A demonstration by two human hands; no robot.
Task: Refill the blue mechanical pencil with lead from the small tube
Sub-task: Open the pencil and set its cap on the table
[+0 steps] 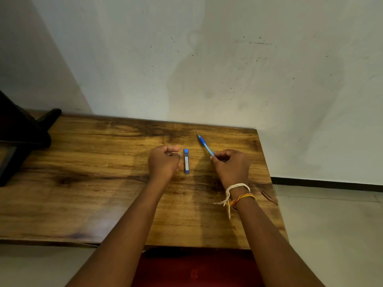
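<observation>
blue plastic mechanical pencil (205,144), slim, light and likely slick, angles up off the wooden table (93,183) in the right hand (231,166)'s grip at its rear end, while the curled, empty left hand (163,162) rests beside the small blue lead tube (186,161), best pinched mid-body.

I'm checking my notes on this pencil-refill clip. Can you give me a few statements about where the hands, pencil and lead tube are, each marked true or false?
1. The right hand holds the blue pencil. True.
2. The lead tube is in the left hand. False: it lies on the table, beside that hand.
3. The tube lies between the two hands. True.
4. The pencil's tip points toward the person. False: it points away, toward the wall.
5. Thread bands circle the left wrist. False: they are on the right wrist.
</observation>
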